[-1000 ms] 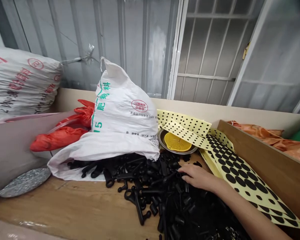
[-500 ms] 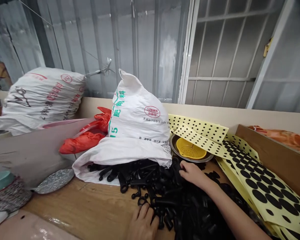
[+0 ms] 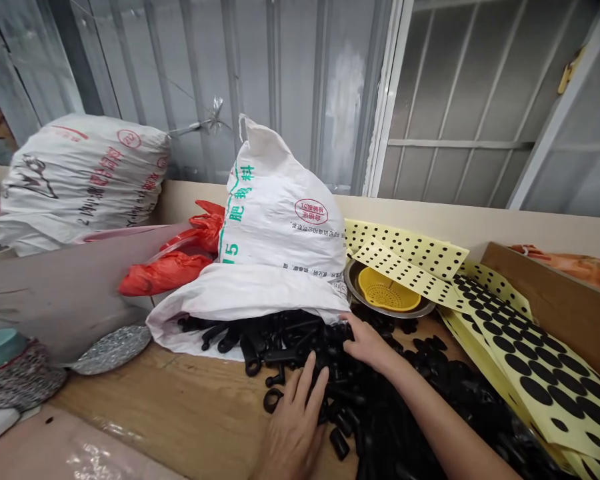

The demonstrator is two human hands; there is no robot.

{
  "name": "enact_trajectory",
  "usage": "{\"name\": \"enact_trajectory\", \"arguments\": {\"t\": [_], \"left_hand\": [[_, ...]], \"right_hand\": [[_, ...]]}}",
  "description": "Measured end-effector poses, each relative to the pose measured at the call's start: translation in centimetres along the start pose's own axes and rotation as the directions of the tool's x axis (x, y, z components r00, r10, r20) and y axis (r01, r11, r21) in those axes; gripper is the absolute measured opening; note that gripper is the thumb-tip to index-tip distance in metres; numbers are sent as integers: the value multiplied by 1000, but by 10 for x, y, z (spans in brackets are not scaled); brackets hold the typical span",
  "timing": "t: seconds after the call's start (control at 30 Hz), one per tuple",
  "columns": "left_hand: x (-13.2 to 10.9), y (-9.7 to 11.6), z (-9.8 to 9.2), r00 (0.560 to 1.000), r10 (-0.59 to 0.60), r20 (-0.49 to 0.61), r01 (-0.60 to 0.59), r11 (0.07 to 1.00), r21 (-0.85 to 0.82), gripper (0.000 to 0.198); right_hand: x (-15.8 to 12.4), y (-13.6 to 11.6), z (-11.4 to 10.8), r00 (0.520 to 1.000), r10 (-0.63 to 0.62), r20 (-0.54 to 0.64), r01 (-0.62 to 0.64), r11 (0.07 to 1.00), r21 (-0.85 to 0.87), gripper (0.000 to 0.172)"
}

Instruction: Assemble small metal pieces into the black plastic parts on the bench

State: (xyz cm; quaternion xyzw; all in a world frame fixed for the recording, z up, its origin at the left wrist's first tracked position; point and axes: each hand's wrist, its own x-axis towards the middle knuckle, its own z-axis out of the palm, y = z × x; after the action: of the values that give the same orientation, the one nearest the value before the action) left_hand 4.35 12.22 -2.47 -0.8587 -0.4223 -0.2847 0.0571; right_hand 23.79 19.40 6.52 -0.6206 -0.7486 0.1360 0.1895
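A heap of black parts [image 3: 300,340], some with ring ends and some with ball ends, spills from the mouth of a white woven sack [image 3: 280,233]. My left hand [image 3: 295,413] lies over the near left edge of the heap, fingers stretched and apart. A black ring-ended part [image 3: 273,400] lies beside its fingertips. At the sack's right lower edge, my right hand [image 3: 367,343] has its fingers curled among the black parts; whatever they grip is hidden.
Behind my right hand, a metal bowl [image 3: 353,280] holds a yellow strainer [image 3: 390,290]. Yellow sheets with black dots [image 3: 520,360] line the right side. Left are a red bag [image 3: 167,272], a silvery round mat [image 3: 113,350] and a teal container [image 3: 0,350].
My left hand has moved forward onto the heap and its fingers have straightened. My right hand has shifted slightly left toward the sack's edge. The camera view has tilted down a little.
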Motion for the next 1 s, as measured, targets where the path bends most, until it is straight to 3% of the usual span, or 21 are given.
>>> {"name": "enact_trajectory", "arguments": {"t": [0.2, 0.3, 0.37, 0.47, 0.57, 0.67, 0.73, 0.87, 1.0], "left_hand": [[7, 12, 22, 976, -158, -152, 119, 963, -242, 89], [7, 5, 31, 938, -259, -232, 156, 909, -387, 85], [6, -5, 36, 912, -353, -208, 232, 864, -446, 82], [7, -19, 39, 880, -439, -181, 336, 845, -417, 71], [10, -22, 37, 854, -467, -228, 378, 859, -345, 61], [14, -13, 31, 861, -429, -273, 366, 896, -253, 58], [15, -4, 26, 907, -317, -277, 279, 946, -167, 61], [19, 10, 17, 989, -72, -127, 73, 997, 10, 53], [23, 9, 16, 992, -75, -103, 82, 994, 68, 26]], "right_hand": [[-17, -40, 29, 993, -94, -76, 95, 996, -3, 36], [-23, -68, 45, 979, -189, -71, 193, 980, 54, 43], [-23, -76, 48, 969, -238, -61, 243, 966, 93, 52], [-18, -64, 33, 968, -236, -81, 243, 966, 84, 57], [-12, -27, 6, 972, -202, -118, 199, 979, -39, 40], [-11, 10, -9, 992, -117, -52, 102, 969, -225, 20], [-13, 25, -9, 997, -81, 2, 77, 941, -330, 18], [-16, 28, -3, 992, -113, 58, 127, 907, -402, 20], [-6, 19, -4, 999, -32, -23, 22, 933, -360, 23]]}}
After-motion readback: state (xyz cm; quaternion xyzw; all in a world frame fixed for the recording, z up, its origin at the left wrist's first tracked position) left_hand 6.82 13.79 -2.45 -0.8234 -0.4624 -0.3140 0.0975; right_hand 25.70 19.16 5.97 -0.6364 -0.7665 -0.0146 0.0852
